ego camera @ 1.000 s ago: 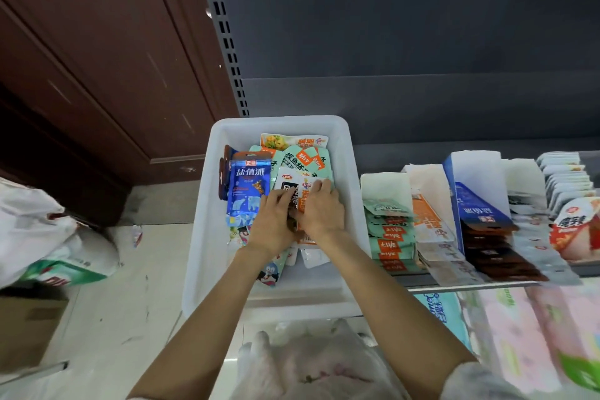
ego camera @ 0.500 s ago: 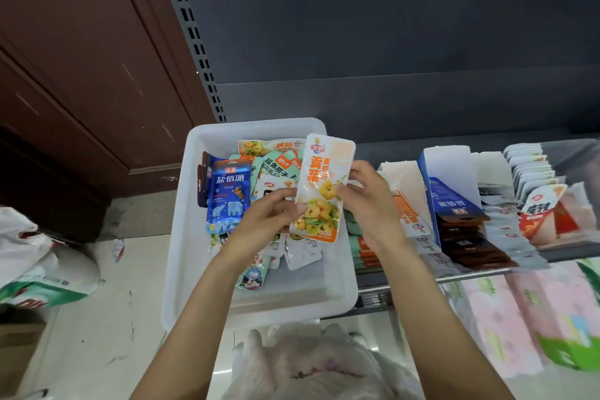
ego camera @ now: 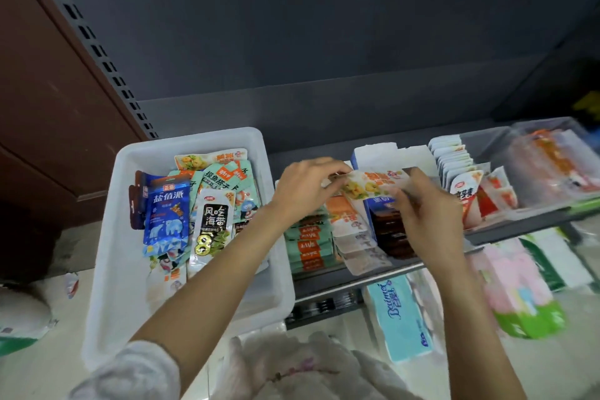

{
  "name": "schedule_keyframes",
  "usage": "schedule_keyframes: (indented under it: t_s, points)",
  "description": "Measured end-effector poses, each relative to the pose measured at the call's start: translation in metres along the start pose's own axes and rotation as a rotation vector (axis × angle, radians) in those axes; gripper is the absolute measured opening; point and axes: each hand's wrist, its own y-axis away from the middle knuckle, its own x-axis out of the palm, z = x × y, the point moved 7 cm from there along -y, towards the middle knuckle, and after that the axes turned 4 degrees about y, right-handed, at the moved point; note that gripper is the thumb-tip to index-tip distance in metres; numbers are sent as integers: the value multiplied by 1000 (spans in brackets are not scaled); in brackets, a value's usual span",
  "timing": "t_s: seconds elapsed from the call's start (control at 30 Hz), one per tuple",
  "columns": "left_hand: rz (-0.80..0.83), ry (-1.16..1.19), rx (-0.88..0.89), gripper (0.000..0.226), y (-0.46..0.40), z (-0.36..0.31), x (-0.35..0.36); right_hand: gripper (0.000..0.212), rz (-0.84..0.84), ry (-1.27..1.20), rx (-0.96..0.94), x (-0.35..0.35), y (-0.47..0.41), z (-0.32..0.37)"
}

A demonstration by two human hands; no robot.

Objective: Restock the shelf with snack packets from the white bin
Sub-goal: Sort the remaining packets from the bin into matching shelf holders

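Note:
An orange-and-white snack packet (ego camera: 373, 181) lies sideways above the shelf (ego camera: 328, 279), over the boxed rows of snacks. My left hand (ego camera: 305, 188) pinches its left end and my right hand (ego camera: 425, 208) pinches its right end. The white bin (ego camera: 130, 276) stands left of the shelf. Inside it lie several packets, among them a blue one (ego camera: 167, 214) and a black-and-white one (ego camera: 212, 221).
On the shelf stand rows of green-orange packets (ego camera: 306, 243), a blue-white display box (ego camera: 376, 159), upright white packets (ego camera: 454, 162) and a clear tray (ego camera: 552, 159). Tissue packs (ego camera: 401, 315) lie on the level below. A brown door (ego camera: 48, 75) is at the left.
Both hands lifted the orange-and-white packet out of the bin and carried it right, turning it sideways over the shelf. The view has swung right too.

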Motion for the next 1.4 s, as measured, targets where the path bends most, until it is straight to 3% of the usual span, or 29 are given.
schedule_keyframes:
  t_s: [0.17, 0.3, 0.43, 0.5, 0.6, 0.73, 0.8, 0.93, 1.03, 1.13, 1.23, 1.4]
  points:
    - [102, -163, -18, 24, -6, 9, 36, 6, 61, -27, 76, 34, 7, -31]
    - [303, -235, -26, 31, 3, 26, 50, 37, 150, -52, -168, 57, 7, -13]
    - [445, -159, -59, 43, 20, 32, 49, 56, 189, 263, -323, 81, 19, -11]
    - [358, -49, -64, 39, 27, 29, 33, 59, 187, 265, -342, 82, 24, -9]
    - [7, 33, -100, 24, 48, 29, -16, 46, 148, 86, -276, 63, 19, 6]
    - [-402, 94, -467, 20, 110, 61, -72, 34, 214, -228, -238, 53, 9, 57]
    - [-394, 13, -633, 14, 139, 87, -80, 32, 294, -318, -287, 70, 10, 93]
    - [-163, -74, -875, 50, 178, 137, -71, 38, 625, -283, -293, 150, 23, 155]
    - [-13, -156, -931, 67, 186, 155, -60, 43, 839, -93, -186, 215, 36, 167]
    - [42, -169, -916, 69, 181, 164, -53, 39, 862, 17, -109, 246, 43, 166]
    - [45, -133, -937, 63, 178, 175, -48, 40, 846, -42, -2, 259, 43, 163]
    - [-106, 156, -955, 50, 179, 181, -53, 53, 891, -184, 114, 263, 44, 158]
